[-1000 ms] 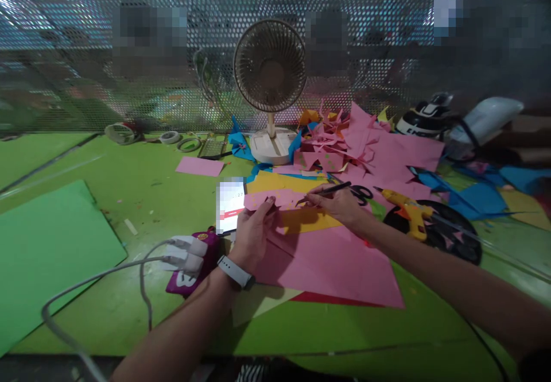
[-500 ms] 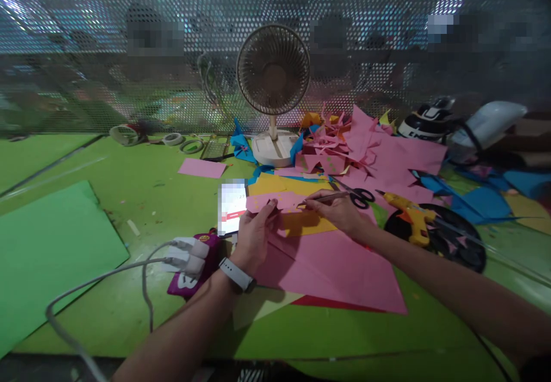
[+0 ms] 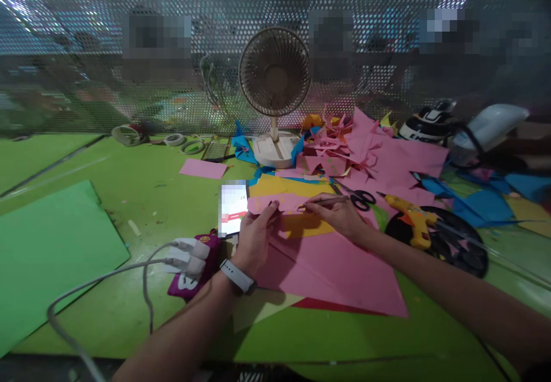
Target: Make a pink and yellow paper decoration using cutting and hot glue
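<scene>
My left hand (image 3: 256, 232), with a watch on its wrist, pinches a pink paper strip (image 3: 284, 203) between thumb and fingers. My right hand (image 3: 338, 215) is closed around a slim pen-like tool (image 3: 331, 200), whose tip meets the strip's right part. Whether it is a pen or tweezers I cannot tell. Small yellowish marks show on the strip. Beneath both hands lie yellow paper (image 3: 305, 226) and a large pink sheet (image 3: 340, 273). A lit phone (image 3: 233, 209) lies just left of the strip, and black-handled scissors (image 3: 363, 199) rest right of my right hand.
A yellow glue gun (image 3: 415, 221) lies on a round black tray (image 3: 469, 261). Behind stands a small fan (image 3: 275, 72) beside heaped pink scraps (image 3: 331, 141). White charger plugs (image 3: 189, 255) with cables sit on a purple pouch (image 3: 176, 284). Green card (image 3: 55, 255) covers the left.
The view has shifted very slightly. Both hands keep their grip and place, with the tool's tip still at the pink strip. A digit on the phone screen has changed.
</scene>
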A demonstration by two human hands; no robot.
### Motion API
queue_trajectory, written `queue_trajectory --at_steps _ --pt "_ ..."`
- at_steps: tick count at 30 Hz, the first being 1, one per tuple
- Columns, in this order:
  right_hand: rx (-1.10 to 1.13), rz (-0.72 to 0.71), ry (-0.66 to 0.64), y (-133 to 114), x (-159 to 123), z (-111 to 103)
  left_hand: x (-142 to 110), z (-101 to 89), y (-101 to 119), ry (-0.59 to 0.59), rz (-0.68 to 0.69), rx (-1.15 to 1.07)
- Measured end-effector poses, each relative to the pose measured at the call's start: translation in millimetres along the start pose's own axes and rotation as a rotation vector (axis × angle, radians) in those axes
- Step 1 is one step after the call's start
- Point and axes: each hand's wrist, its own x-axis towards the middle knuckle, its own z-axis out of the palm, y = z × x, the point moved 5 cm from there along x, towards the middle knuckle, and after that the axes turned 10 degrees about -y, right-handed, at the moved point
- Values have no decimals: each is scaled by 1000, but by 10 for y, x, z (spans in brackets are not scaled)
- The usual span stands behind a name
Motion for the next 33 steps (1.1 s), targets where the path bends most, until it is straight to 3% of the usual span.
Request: queue_trajectory --at_steps 5,11,18,25,33 --pt "118 48 28 43 32 -26 5 -1 -3 1 3 -11" --pt "469 205 72 167 -31 6 3 -29 -52 27 -38 -37" --pt "784 326 125 101 -205 140 -93 68 -121 -59 -92 18" --pt "860 316 170 100 -228 139 -137 104 -123 -129 -81 57" --pt "863 350 190 27 -330 93 -176 139 -73 -35 -80 32"
